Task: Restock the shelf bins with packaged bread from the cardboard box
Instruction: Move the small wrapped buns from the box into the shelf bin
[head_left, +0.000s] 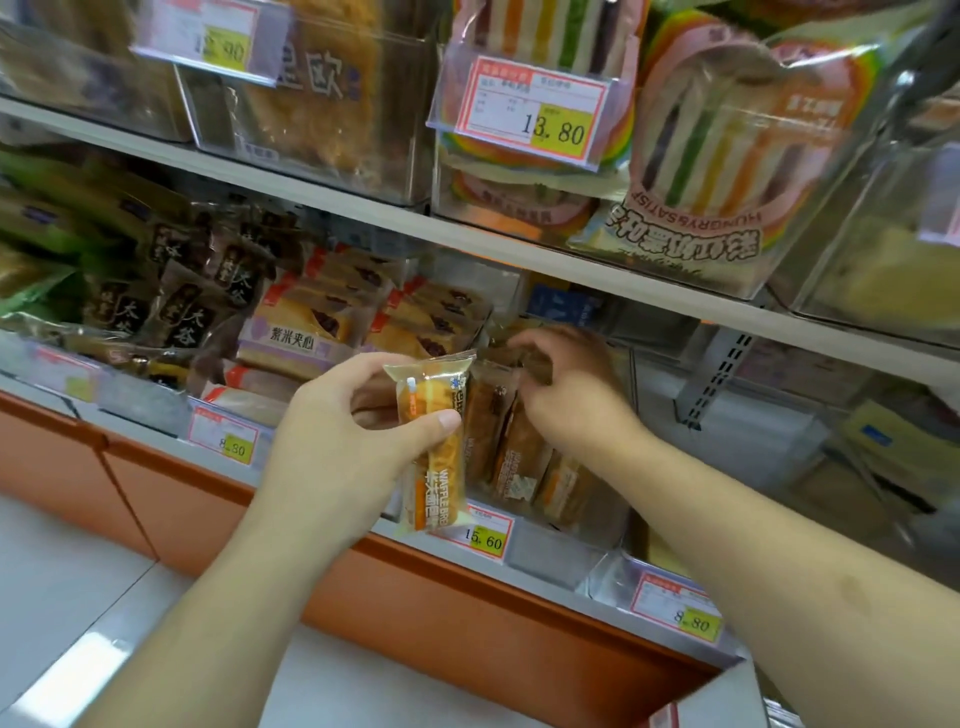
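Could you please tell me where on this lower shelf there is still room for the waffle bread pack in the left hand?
The clear bin behind the 15.60 price tag has open space above its waffle packs, where the right hand reaches in, bordered by purple-rice bread packs. Those, and the dark packs beyond, are piled full. The left hand holds the waffle bread pack.

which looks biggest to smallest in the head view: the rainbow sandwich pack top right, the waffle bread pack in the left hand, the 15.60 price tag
1. rainbow sandwich pack, though it sits nearest the camera, which inflates it
2. waffle bread pack, gripped by the left hand
3. 15.60 price tag, partly covered by the pack
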